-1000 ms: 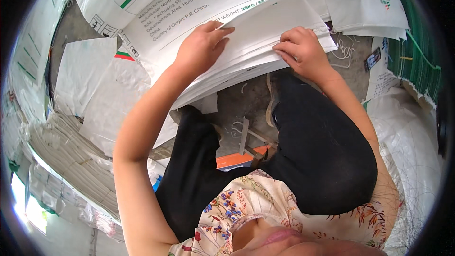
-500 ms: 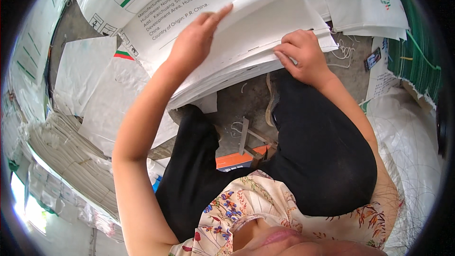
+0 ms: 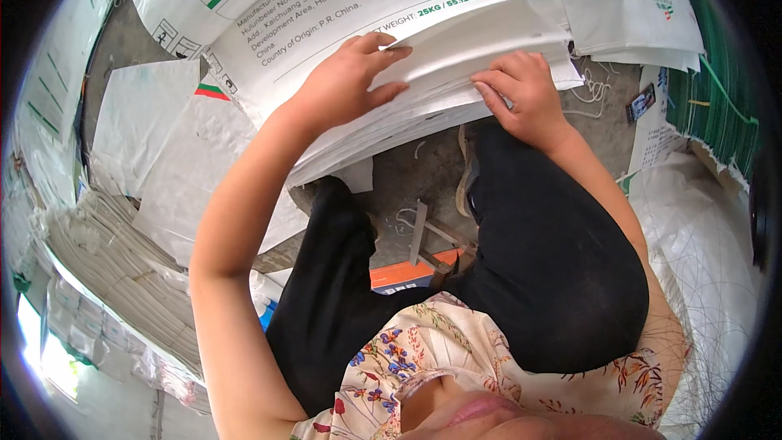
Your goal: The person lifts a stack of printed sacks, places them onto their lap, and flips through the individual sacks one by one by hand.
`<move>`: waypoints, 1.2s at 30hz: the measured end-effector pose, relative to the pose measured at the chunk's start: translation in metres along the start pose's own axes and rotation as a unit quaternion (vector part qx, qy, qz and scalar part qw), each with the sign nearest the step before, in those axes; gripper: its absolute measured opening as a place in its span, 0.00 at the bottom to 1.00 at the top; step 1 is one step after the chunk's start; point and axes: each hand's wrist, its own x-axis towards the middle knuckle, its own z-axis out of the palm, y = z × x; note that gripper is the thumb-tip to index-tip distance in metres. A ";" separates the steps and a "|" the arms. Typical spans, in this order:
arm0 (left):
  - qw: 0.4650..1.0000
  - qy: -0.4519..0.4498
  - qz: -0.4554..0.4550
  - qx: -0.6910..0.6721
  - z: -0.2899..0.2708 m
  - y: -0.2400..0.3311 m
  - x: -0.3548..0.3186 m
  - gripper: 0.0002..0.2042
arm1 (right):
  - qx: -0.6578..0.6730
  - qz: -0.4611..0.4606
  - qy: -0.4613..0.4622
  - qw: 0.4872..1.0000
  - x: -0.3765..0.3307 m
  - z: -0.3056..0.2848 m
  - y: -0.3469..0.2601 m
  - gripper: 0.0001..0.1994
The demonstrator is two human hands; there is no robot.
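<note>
A thick stack of white woven sacks (image 3: 456, 57) with printed lettering and a green stripe lies in front of my knees. My left hand (image 3: 346, 81) rests flat on the stack, its fingertips under the lifted edge of the top sack. At the stack's near right edge, my right hand (image 3: 521, 94) presses down with bent fingers on the sack edges. Both forearms reach up from the lower part of the view over my black trousers.
A tall pile of flat white sacks (image 3: 114, 269) stands at the left. Loose white sacks (image 3: 147, 122) lie on the grey floor (image 3: 407, 187). Green bundles (image 3: 709, 90) sit at the right. An orange box (image 3: 403, 277) and a wooden stool frame are below my legs.
My left hand, raised with a sack edge half a second ago, has come back down onto the stack. The right hand has stayed at the edge.
</note>
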 end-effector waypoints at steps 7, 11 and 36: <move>0.996 0.082 -0.040 -0.022 -0.021 -0.003 0.004 0.26 | 0.012 -0.005 -0.007 1.000 -0.004 0.003 0.001 0.06; 0.994 0.039 0.018 0.096 -0.009 -0.002 -0.001 0.23 | 0.001 -0.007 -0.016 1.000 -0.004 0.007 0.002 0.07; 0.996 0.001 -0.016 0.089 0.007 0.018 -0.004 0.23 | 0.007 -0.019 0.009 1.000 0.000 0.006 0.001 0.07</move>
